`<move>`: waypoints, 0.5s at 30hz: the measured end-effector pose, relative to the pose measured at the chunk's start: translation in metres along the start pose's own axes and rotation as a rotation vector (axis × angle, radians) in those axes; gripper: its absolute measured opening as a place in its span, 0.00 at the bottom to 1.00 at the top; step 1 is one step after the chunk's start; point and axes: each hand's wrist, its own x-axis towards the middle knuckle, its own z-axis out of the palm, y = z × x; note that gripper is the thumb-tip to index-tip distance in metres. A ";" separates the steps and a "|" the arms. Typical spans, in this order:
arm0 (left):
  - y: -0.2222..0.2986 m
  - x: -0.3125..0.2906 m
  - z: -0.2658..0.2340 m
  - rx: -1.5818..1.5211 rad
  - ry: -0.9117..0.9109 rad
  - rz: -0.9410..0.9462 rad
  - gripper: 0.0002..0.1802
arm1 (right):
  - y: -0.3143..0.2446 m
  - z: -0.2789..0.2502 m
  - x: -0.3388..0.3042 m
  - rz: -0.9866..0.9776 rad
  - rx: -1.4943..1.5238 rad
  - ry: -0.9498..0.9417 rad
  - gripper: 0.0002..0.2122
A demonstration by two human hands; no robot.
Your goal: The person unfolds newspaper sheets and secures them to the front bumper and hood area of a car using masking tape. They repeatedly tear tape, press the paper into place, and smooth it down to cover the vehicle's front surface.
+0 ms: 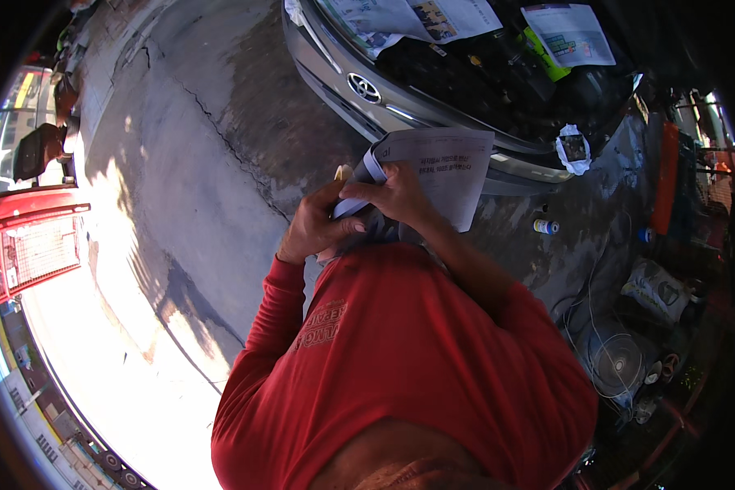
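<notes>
In front of my chest I hold a printed newspaper sheet (457, 175), its left edge curled over into a fold. My left hand (320, 222) is closed on the lower left of that fold, thumb toward the right. My right hand (396, 196) grips the fold just above and to the right, its fingers pointing left. A small tan piece (343, 172) shows just beyond my left hand; its kind is unclear. The sheet hides part of the bumper of the grey car (335, 90) ahead.
More newspaper sheets (569, 37) lie over the car's dark engine bay. A headlight opening has crumpled white paper (574, 151) around it. On the concrete floor stand a small can (546, 226), a sack (657, 290) and a round fan-like thing (618, 365) with loose cable. A red metal gate (33, 245) is at left.
</notes>
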 end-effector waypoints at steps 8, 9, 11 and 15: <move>0.004 0.026 0.027 -0.337 -0.063 -0.002 0.33 | 0.008 -0.055 -0.012 -0.037 0.220 -0.013 0.24; 0.005 0.033 0.030 -0.318 -0.095 0.007 0.31 | 0.008 -0.062 -0.016 -0.021 0.190 0.000 0.23; 0.007 0.043 0.037 -0.251 -0.090 0.016 0.27 | 0.005 -0.077 -0.023 0.074 0.075 0.030 0.20; 0.010 0.065 0.046 -0.092 0.166 -0.022 0.21 | -0.002 -0.099 -0.053 0.084 0.068 0.108 0.10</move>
